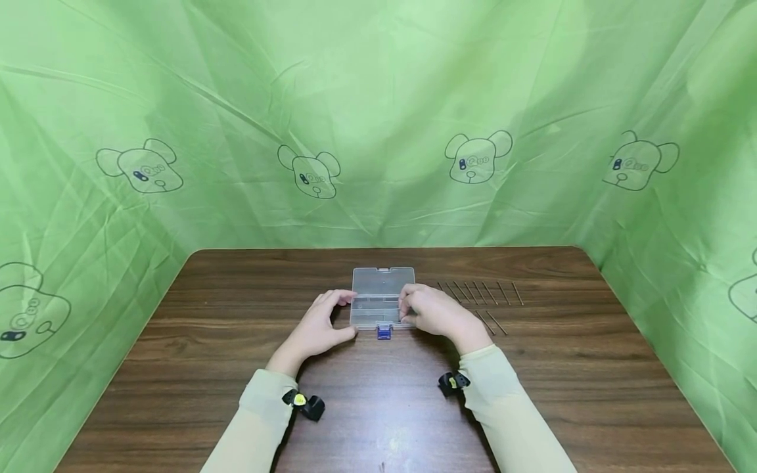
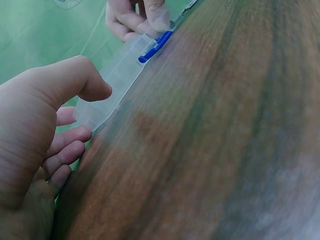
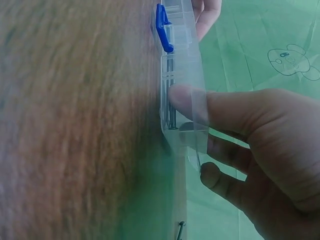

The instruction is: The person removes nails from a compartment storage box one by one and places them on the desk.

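Note:
A clear plastic compartment box (image 1: pixel 369 313) lies on the table with its lid (image 1: pixel 383 281) raised at the back and its blue latch (image 1: pixel 384 332) hanging at the front. My left hand (image 1: pixel 315 326) holds the box's left end, thumb by the front corner, fingers along the side. From the right, my right hand (image 1: pixel 436 310) reaches into the front right compartment. In the right wrist view its thumb (image 3: pixel 185 100) lies against long thin metal nails (image 3: pixel 173 117) in that compartment. Whether the fingertips pinch one is hidden.
Right of the box, a row of several nails (image 1: pixel 489 293) lies on the brown wooden table (image 1: pixel 568 368), with two more nails (image 1: pixel 497 323) in front of it, near the right wrist. Green cloth (image 1: pixel 378 118) with printed bear heads surrounds the table's back and sides.

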Available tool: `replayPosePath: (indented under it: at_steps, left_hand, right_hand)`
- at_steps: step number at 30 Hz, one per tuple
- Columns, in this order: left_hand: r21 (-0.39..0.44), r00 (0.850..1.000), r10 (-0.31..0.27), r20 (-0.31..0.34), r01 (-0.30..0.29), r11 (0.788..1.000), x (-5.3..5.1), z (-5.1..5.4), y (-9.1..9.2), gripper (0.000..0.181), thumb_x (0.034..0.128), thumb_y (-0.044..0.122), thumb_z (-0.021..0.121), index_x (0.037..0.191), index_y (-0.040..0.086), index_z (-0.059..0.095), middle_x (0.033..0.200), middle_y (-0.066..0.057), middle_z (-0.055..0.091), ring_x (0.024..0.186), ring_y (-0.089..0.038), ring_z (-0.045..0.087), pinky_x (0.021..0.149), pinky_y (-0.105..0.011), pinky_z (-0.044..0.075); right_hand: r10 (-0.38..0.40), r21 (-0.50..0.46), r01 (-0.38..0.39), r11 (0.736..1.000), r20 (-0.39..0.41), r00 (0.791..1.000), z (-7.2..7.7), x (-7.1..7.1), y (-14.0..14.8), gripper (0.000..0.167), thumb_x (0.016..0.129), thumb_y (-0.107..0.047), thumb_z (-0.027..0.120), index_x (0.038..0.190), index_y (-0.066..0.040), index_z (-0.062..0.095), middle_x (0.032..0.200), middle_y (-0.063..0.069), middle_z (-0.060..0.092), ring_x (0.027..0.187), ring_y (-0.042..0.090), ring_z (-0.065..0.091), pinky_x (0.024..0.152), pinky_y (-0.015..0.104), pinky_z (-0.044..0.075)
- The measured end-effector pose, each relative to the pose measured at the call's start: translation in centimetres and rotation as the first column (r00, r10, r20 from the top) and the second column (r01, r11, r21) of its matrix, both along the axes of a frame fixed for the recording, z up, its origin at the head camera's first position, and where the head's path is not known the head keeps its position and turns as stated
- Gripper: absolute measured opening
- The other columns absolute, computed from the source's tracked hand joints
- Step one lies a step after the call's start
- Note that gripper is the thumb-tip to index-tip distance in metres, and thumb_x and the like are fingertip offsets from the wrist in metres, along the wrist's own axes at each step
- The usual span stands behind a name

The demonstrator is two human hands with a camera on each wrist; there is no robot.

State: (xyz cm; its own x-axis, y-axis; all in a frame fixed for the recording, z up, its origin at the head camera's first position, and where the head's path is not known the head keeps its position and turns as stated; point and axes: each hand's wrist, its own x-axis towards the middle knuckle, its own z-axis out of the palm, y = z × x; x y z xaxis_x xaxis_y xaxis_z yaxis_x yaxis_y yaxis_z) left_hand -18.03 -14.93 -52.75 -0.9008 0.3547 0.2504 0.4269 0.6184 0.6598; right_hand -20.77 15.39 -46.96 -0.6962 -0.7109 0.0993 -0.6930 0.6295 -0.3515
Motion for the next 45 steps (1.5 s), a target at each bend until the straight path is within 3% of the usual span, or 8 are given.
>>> replayPosePath:
  at_steps: [14, 20, 25, 32, 38, 45]
  left_hand:
    - [-0.009, 1.0, -0.012, 0.001, 0.012, 1.0, 0.1, 0.0, 0.1, 0.069, 0.0838, 0.02, 0.088, 0.147, 0.009, 0.062, 0.132, -0.005, 0.066, 0.128, -0.027, 0.058, 0.114, -0.051, 0.044]
    - [-0.006, 1.0, -0.012, -0.007, 0.012, 1.0, 0.0, -0.1, 0.1, 0.069, 0.0838, 0.02, 0.088, 0.146, 0.009, 0.062, 0.132, -0.005, 0.066, 0.127, -0.026, 0.058, 0.114, -0.05, 0.044]
    - [-0.004, 1.0, -0.013, -0.018, 0.012, 1.0, 0.1, 0.0, 0.1, 0.069, 0.0835, 0.021, 0.088, 0.146, 0.009, 0.062, 0.132, -0.005, 0.066, 0.127, -0.027, 0.058, 0.114, -0.051, 0.044]
    - [-0.003, 1.0, 0.001, -0.008, -0.002, 1.0, 0.1, 0.1, -0.1, 0.069, 0.083, 0.02, 0.088, 0.146, 0.01, 0.062, 0.132, -0.004, 0.066, 0.127, -0.026, 0.057, 0.113, -0.051, 0.044]
    - [-0.004, 1.0, -0.015, -0.017, 0.015, 1.0, 0.1, 0.0, 0.1, 0.068, 0.0833, 0.02, 0.088, 0.146, 0.011, 0.063, 0.131, -0.004, 0.066, 0.125, -0.025, 0.058, 0.112, -0.05, 0.045]
    - [-0.003, 1.0, 0.001, -0.02, -0.001, 1.0, 0.0, -0.2, 0.1, 0.069, 0.0819, 0.019, 0.088, 0.145, 0.012, 0.063, 0.131, -0.003, 0.066, 0.125, -0.026, 0.058, 0.112, -0.05, 0.045]
  right_hand:
    - [0.05, -0.156, -0.032, 0.987, 0.112, 0.992, 0.2, -0.7, 1.4, 0.007, 0.102, -0.017, 0.078, 0.095, -0.016, 0.078, 0.112, -0.003, 0.07, 0.108, 0.018, 0.068, 0.1, 0.041, 0.056]
    - [0.033, -0.203, -0.006, 0.979, 0.128, 0.991, 0.8, -0.7, 1.7, 0.004, 0.106, -0.019, 0.074, 0.105, -0.016, 0.077, 0.109, -0.004, 0.072, 0.107, 0.021, 0.069, 0.099, 0.044, 0.056]
    - [0.021, -0.254, 0.023, 0.967, 0.168, 0.986, 1.3, -0.7, 2.0, 0.005, 0.108, -0.018, 0.072, 0.111, -0.016, 0.074, 0.104, -0.007, 0.072, 0.101, 0.014, 0.067, 0.095, 0.042, 0.057]
    - [-0.007, -0.328, 0.078, 0.942, 0.211, 0.977, 2.2, -0.6, 2.5, 0.015, 0.108, -0.015, 0.07, 0.121, -0.008, 0.075, 0.106, -0.005, 0.074, 0.1, 0.013, 0.067, 0.092, 0.038, 0.057]
    - [-0.035, -0.358, 0.092, 0.929, 0.163, 0.986, 3.2, 0.1, 4.1, 0.02, 0.107, -0.014, 0.071, 0.127, -0.012, 0.076, 0.111, -0.005, 0.074, 0.1, 0.013, 0.067, 0.089, 0.038, 0.057]
    - [-0.08, -0.355, 0.106, 0.929, 0.088, 0.993, 5.1, 1.2, 7.4, 0.016, 0.107, -0.014, 0.072, 0.122, -0.013, 0.077, 0.111, -0.004, 0.075, 0.098, 0.012, 0.067, 0.084, 0.035, 0.057]
